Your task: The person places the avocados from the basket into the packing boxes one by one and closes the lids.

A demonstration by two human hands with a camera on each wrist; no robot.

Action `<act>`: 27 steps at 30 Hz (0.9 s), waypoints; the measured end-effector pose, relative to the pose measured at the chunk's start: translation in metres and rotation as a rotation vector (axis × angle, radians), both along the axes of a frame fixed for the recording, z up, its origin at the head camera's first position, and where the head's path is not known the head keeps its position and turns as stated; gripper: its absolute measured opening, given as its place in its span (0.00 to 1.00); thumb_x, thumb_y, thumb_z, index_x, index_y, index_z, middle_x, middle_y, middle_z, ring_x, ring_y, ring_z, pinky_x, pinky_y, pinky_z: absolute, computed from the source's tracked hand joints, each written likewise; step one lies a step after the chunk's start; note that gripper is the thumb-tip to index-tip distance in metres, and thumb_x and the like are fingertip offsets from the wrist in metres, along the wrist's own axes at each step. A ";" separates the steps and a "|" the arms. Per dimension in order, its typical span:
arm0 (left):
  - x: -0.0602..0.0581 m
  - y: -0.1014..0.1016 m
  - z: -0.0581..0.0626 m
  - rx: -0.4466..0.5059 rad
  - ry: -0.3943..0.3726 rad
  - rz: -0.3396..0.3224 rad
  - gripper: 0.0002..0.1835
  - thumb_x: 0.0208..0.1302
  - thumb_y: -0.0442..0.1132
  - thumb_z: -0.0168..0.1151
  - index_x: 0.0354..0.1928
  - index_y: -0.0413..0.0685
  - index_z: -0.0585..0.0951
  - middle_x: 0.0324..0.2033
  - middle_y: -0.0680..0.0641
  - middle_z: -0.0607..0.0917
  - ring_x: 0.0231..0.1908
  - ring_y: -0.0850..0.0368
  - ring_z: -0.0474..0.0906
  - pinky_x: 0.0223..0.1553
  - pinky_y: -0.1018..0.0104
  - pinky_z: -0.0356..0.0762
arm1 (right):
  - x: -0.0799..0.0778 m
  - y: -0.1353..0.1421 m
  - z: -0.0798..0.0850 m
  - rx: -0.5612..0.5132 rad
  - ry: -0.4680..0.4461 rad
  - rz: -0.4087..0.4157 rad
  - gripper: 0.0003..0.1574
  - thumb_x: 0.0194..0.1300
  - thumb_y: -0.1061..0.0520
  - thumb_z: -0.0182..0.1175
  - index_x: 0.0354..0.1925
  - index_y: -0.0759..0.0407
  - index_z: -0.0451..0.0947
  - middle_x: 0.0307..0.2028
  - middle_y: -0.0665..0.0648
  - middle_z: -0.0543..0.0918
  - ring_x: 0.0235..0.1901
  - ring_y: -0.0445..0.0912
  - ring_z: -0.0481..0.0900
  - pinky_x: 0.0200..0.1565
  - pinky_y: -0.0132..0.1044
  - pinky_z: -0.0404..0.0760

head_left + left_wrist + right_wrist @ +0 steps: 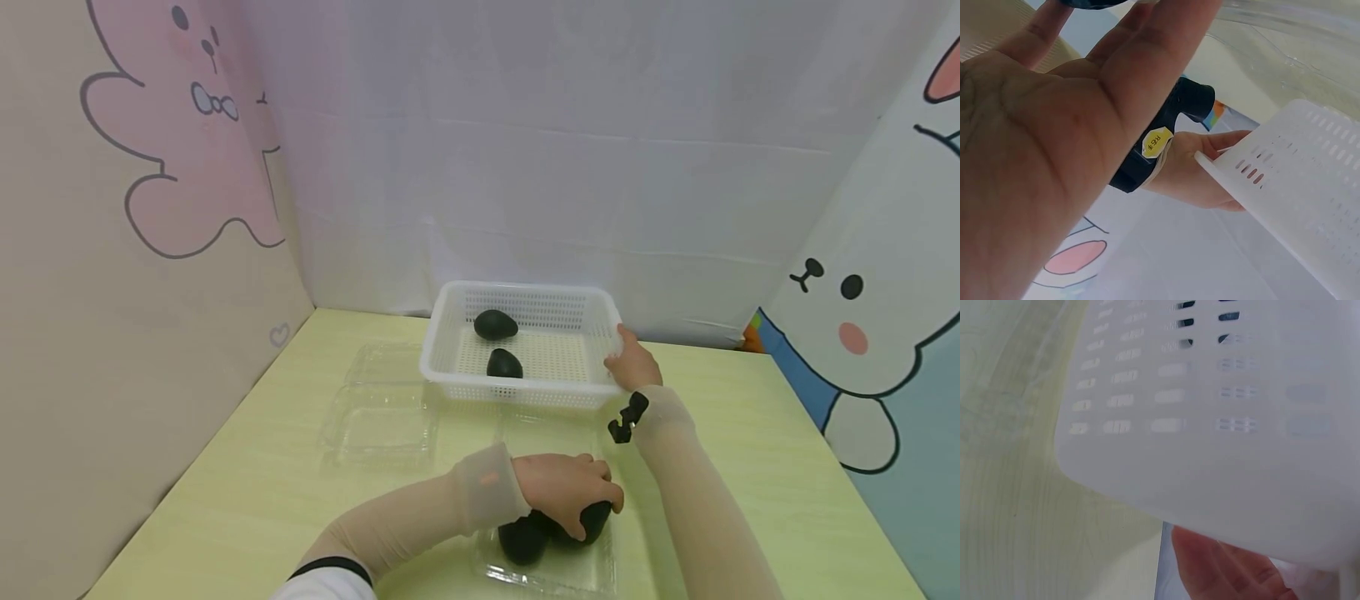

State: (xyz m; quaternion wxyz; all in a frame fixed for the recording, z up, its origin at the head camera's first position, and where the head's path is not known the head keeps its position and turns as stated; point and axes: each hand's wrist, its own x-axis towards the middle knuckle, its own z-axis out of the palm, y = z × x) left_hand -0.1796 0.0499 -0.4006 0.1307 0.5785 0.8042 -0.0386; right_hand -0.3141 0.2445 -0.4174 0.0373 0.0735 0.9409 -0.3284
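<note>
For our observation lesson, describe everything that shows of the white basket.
The white basket looks like plastic: rectangular, open-topped, with rounded corners and a smooth rim. Rows of slots pierce its walls; its floor is a fine lattice. It is right side up near the back of the pale yellow table, long sides running left to right; whether its base lies flat is unclear. Two dark avocados lie inside, toward its left. The right hand's grip holds its right end by the rim.

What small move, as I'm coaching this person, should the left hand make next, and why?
Probably the left hand should relax its fingers, releasing the gripped dark fruit, since it is over the clear tray, beside a second dark fruit.
</note>
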 end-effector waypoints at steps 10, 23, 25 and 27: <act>-0.001 0.000 0.000 0.003 -0.005 0.000 0.28 0.54 0.50 0.73 0.58 0.64 0.77 0.50 0.57 0.76 0.46 0.65 0.72 0.44 0.79 0.68 | 0.001 0.000 -0.001 -0.002 -0.003 0.010 0.47 0.70 0.57 0.49 0.77 0.58 0.36 0.65 0.75 0.64 0.48 0.63 0.75 0.47 0.54 0.74; -0.003 -0.002 -0.001 0.029 -0.030 -0.006 0.27 0.56 0.48 0.72 0.58 0.62 0.77 0.49 0.57 0.77 0.46 0.64 0.72 0.43 0.79 0.68 | -0.001 0.001 0.000 -0.007 -0.001 0.006 0.46 0.70 0.57 0.49 0.77 0.59 0.37 0.65 0.75 0.64 0.50 0.63 0.74 0.49 0.55 0.74; -0.003 -0.002 -0.002 0.033 -0.034 -0.003 0.26 0.56 0.48 0.72 0.58 0.62 0.77 0.49 0.56 0.76 0.45 0.64 0.72 0.43 0.79 0.68 | -0.001 0.001 0.000 -0.006 0.003 0.003 0.46 0.70 0.57 0.49 0.77 0.59 0.37 0.65 0.75 0.64 0.49 0.63 0.75 0.48 0.55 0.75; -0.004 -0.002 -0.003 0.037 -0.046 0.000 0.26 0.57 0.48 0.72 0.58 0.62 0.77 0.49 0.56 0.76 0.45 0.64 0.72 0.42 0.79 0.69 | -0.001 0.001 0.000 -0.006 0.007 0.002 0.46 0.70 0.57 0.49 0.77 0.59 0.37 0.65 0.75 0.64 0.49 0.63 0.75 0.47 0.54 0.75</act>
